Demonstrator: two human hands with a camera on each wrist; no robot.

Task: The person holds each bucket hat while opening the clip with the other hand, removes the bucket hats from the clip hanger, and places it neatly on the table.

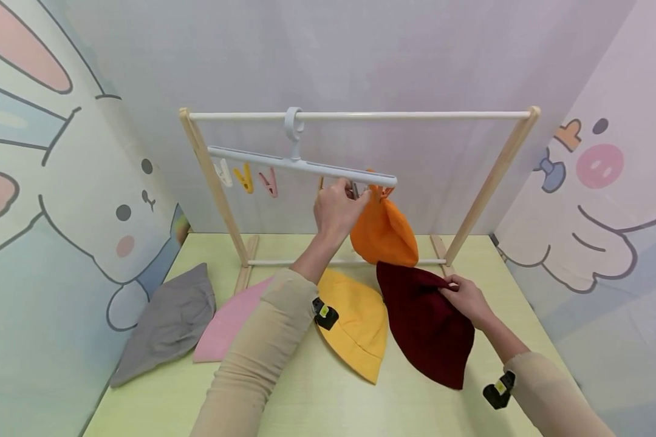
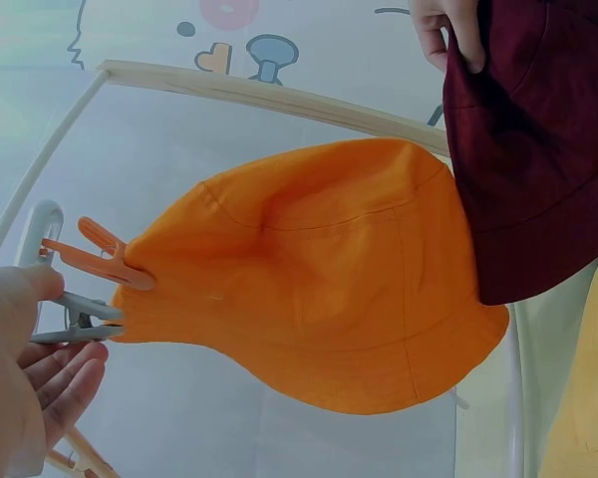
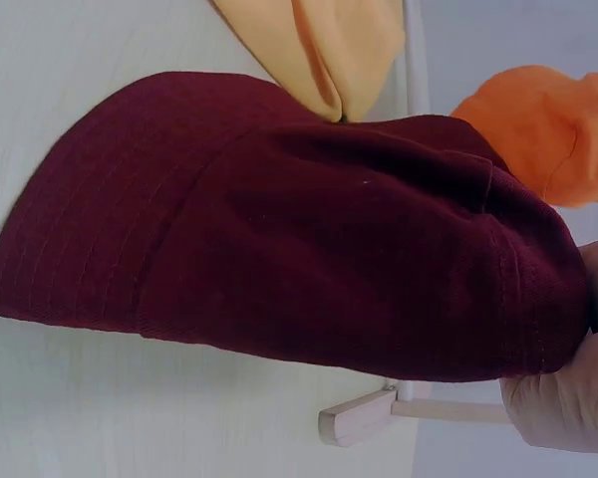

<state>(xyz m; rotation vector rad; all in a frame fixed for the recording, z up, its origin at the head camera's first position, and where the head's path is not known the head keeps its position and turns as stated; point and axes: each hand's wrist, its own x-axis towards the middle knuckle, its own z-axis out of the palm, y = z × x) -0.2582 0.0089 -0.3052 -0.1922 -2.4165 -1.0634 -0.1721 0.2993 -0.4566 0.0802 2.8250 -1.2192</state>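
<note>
Nearest on the desk [image 1: 317, 400], the grey hat [image 1: 169, 325] lies at the left, the pink hat [image 1: 235, 321] partly behind the left sleeve, then the yellow hat [image 1: 355, 315]. To their right, the right hand [image 1: 464, 298] has the maroon hat [image 1: 426, 328], pinching its crown between thumb and fingers, brim slanting down toward the desk. Farther in, here's the left hand [image 1: 336, 209], thumb above and fingers below, squeezing a grey clip [image 2: 100, 309], its tips right at the edge of the orange hat [image 1: 385, 233]; whether they bite the cloth, I can't tell. An orange clip [image 2: 100, 264] grips that hat just beside, leaving it hanging under the tilted hanger [image 1: 251, 157]. White [image 1: 225, 173], yellow [image 1: 246, 179] and pink clips [image 1: 273, 182] dangle toward its left end. The hook sits over the rack's white rail [image 1: 415, 115], and behind it all stands a pale backdrop [image 1: 415, 54], cartoon animals at both sides.
</note>
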